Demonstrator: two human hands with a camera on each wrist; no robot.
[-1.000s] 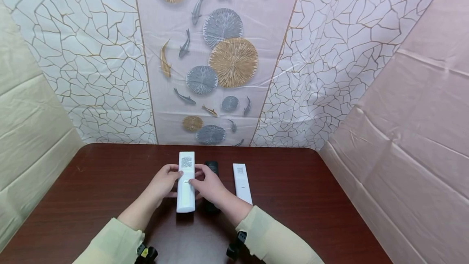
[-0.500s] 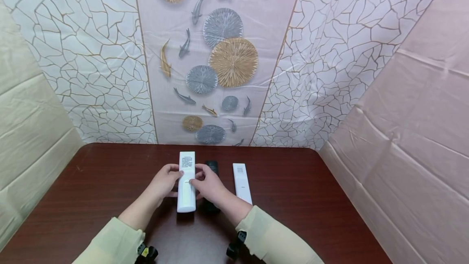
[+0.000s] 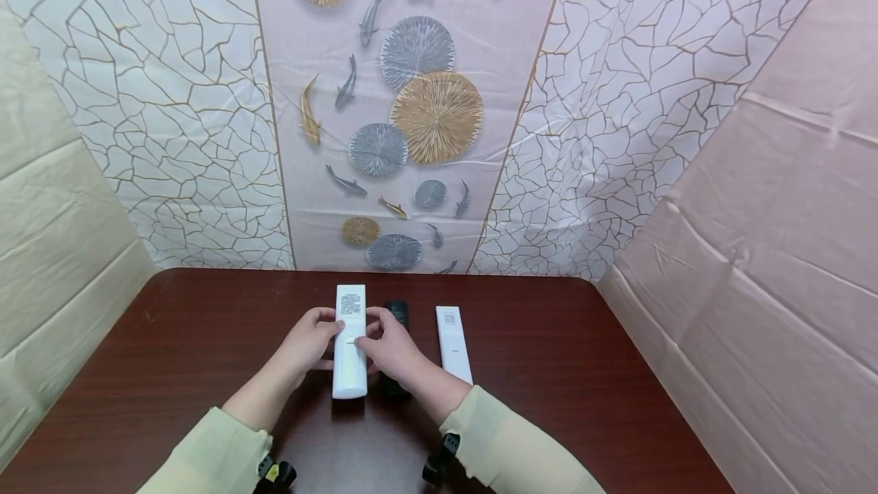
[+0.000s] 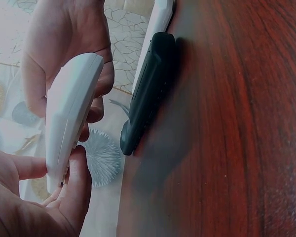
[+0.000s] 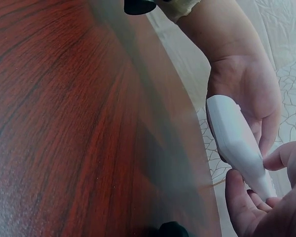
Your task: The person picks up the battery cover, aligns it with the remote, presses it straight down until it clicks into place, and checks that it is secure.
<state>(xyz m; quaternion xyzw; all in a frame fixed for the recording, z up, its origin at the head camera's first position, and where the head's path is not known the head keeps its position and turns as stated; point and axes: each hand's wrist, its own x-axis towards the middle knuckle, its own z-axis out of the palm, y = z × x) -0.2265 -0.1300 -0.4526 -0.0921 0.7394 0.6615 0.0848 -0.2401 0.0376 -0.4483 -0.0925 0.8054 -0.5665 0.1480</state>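
Between both hands a white remote control [image 3: 350, 357] is held above the table, its back with a printed label and a small slot facing up. My left hand [image 3: 307, 339] grips its left edge, thumb on top and fingers beneath. From the other side my right hand [image 3: 394, 345] pinches it, the thumb tip on the back near the slot. In the left wrist view the white remote [image 4: 71, 108] is seen edge-on, apart from the tabletop. A black remote control [image 3: 398, 315] lies just right of it, partly hidden by my right hand.
A second white remote control [image 3: 453, 341] lies face down on the dark red-brown table [image 3: 549, 372], its near end hidden behind my right forearm. Patterned cloth [image 3: 425, 174] hangs behind the table's far edge. Black wrist cameras [image 3: 276, 473] sit below the sleeves.
The held white remote has shifted very slightly to the right. Both hands keep the same grip, and the two remotes on the table have stayed put.
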